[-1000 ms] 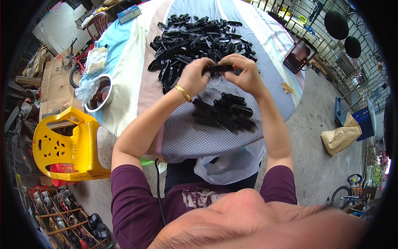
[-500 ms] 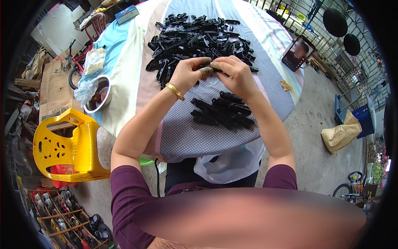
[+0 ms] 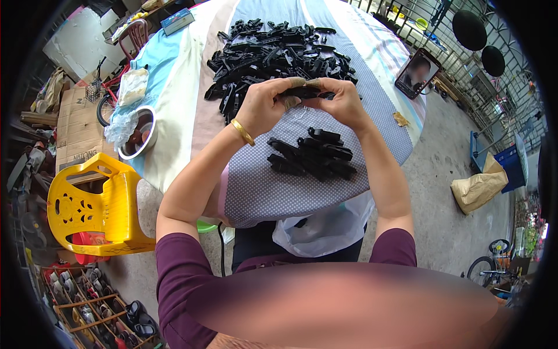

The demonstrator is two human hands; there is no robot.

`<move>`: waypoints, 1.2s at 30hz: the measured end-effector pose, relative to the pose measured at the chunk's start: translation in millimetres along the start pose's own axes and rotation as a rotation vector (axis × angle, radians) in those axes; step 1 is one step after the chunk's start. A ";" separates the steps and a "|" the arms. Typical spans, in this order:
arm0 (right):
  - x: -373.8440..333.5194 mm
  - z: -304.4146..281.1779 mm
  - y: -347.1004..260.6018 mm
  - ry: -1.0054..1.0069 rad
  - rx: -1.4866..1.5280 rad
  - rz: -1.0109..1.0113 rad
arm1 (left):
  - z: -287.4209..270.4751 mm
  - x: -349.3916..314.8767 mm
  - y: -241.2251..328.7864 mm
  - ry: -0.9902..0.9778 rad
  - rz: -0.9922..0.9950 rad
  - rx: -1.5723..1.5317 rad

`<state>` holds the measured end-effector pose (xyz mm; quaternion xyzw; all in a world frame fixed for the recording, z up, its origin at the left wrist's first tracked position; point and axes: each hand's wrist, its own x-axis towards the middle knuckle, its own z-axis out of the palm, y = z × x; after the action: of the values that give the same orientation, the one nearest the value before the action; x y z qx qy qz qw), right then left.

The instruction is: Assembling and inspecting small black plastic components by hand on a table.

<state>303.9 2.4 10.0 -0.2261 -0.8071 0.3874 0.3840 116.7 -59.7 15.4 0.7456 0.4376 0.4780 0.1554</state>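
Both hands meet over the table around one slim black plastic part (image 3: 302,92). My left hand (image 3: 266,103), with a gold bangle at the wrist and coverings on its fingertips, pinches the part's left end. At the other end, my right hand (image 3: 342,103) grips it between thumb and fingers. Beyond them spreads a large heap of similar black plastic parts (image 3: 273,55). Nearer to me, below the hands, lies a smaller group of black parts (image 3: 314,156), roughly side by side. What exactly the parts are, I cannot tell.
A patterned cloth covers the round table (image 3: 261,200). On it stand a metal bowl (image 3: 152,136) at left and a phone (image 3: 417,74) at right. An open white plastic bag (image 3: 319,232) hangs at my lap. Left of the table is a yellow chair (image 3: 110,209).
My right hand has turned and shifted slightly right, its fingers now arched over the part. More of the black part shows between the hands. The heap and smaller group look the same.
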 end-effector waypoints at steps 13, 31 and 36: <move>0.0 -13.6 18.7 -0.156 -0.847 0.189 | 18.3 4.0 -29.2 -0.061 0.292 0.636; 4.6 10.7 6.4 0.220 0.442 0.282 | 17.0 5.3 -10.5 0.128 -0.577 -0.742; 2.2 21.2 7.1 0.279 0.171 0.138 | 19.5 1.6 -10.7 0.130 -0.674 -0.992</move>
<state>286.2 -1.5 -3.3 -0.2991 -0.6926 0.4451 0.4824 128.1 -48.8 -0.3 0.3734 0.3835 0.5941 0.6004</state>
